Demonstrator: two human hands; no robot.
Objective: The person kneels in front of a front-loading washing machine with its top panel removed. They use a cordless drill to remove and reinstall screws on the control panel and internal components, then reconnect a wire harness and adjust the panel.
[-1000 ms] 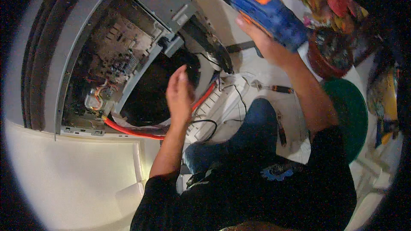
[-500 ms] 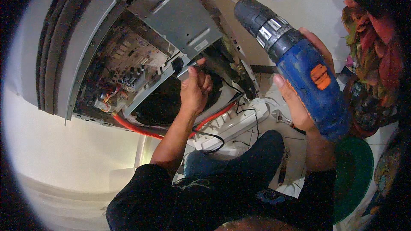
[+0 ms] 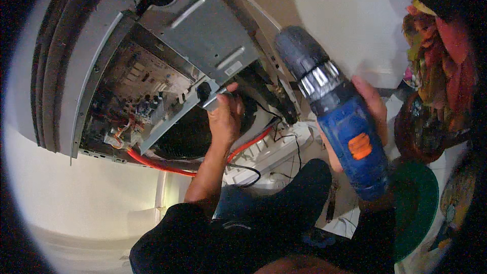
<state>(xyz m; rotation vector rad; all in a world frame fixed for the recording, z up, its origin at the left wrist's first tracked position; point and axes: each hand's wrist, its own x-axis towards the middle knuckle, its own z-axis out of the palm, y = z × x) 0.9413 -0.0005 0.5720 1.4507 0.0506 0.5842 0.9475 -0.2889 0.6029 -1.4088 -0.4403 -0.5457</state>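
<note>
A blue cordless drill [image 3: 341, 116] with a black chuck and an orange patch is gripped in my right hand [image 3: 373, 104], fingers and thumb wrapped round its body. From the chuck a long thin bit [image 3: 256, 6] points up and left, ending in a yellow tip near the edge of a grey metal panel [image 3: 208, 33]. My left hand [image 3: 224, 119] is closed on a small grey metal bracket [image 3: 215, 97] at the panel's lower corner. Beside it, inside the opened appliance, lies a dusty circuit board [image 3: 144, 73] with wires at its lower end.
A thick red-orange cable [image 3: 157, 165] and black wires run below the appliance. Behind my knee a long white plastic part [image 3: 248, 170] lies on the floor. To the right are a green round object [image 3: 413, 208] and reddish cloth or leaves [image 3: 436, 56]. A pale wall stands behind.
The drill has moved down and slightly left, and more of its long bit now shows. The appliance sits a little further left in view. My left hand keeps its hold on the bracket.
</note>
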